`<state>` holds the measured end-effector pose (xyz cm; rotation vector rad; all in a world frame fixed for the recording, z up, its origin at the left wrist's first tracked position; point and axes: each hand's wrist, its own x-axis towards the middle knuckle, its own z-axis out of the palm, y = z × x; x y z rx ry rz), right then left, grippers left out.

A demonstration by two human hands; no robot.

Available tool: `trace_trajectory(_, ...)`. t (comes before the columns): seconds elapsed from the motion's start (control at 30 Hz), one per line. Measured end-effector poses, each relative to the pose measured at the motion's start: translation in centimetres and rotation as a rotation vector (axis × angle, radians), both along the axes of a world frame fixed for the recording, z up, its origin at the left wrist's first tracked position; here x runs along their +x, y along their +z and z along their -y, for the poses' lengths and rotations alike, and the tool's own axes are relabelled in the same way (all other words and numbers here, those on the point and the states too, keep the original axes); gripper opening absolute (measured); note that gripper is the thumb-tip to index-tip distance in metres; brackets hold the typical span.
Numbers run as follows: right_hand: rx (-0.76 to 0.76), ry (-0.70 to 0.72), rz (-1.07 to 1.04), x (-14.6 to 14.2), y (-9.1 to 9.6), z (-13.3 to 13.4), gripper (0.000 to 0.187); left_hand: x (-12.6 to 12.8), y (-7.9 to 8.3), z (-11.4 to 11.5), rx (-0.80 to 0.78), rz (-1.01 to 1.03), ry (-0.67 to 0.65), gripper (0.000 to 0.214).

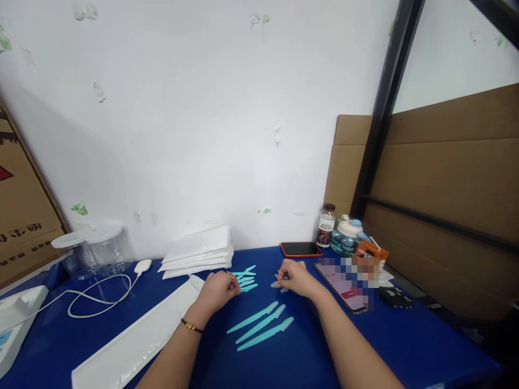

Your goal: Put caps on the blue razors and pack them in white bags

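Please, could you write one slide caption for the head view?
Left hand at a teal pile, right hand at pale pieces, three teal tools nearer on the blue table.

Makeshift indoor workspace: blue table (308, 351), cardboard (454, 167), 2 phones (300, 249), patchy wall (194, 119).

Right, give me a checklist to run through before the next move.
1. Left hand at the teal pile: ok.
2. Right hand at the small pale pieces: ok.
3. Right grip secure: cannot tell; contact hidden.
4. Three front teal tools apart from both hands: ok.
5. All teal tools in one group: not ok; three lie separately.
6. Lit phone clear of right forearm: cannot tell; close in view.
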<state>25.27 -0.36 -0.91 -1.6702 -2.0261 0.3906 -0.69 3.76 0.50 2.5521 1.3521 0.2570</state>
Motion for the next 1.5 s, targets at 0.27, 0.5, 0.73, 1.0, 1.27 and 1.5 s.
trace_trajectory(0.27, -0.052, 0.210, 0.017, -0.9, 0.7, 1.1, 0.020, 0.6, -0.2, 1.3, -0.063, 0.160, -0.051, 0.021)
trace_trajectory(0.5, -0.106, 0.321, 0.135, -2.7, -0.4, 0.8, 0.015, 1.8, -1.4, 2.0, -0.221, 0.074, -0.169, 0.021)
trace_trajectory(0.73, -0.020, 0.182, 0.126, -1.1, 0.8, 0.9, 0.010, 0.1, -1.4, -0.2, -0.107, 0.024, -0.006, 0.017)
trace_trajectory(1.0, -0.110, 0.149, 0.061, 0.6, 1.4, 1.4, 0.015, -0.6, -0.1, 0.0, 0.106, 0.118, 0.080, 0.028)
trace_trajectory(1.27, -0.195, 0.317, 0.144, -1.8, 0.8, 1.5, 0.012, 1.9, -0.9, 2.5, -0.213, 0.090, -0.215, 0.023)
trace_trajectory(1.5, -0.038, 0.211, 0.096, -0.2, 1.4, 1.3, 0.005, 0.3, -0.3, 0.5, -0.051, 0.010, -0.025, 0.017)
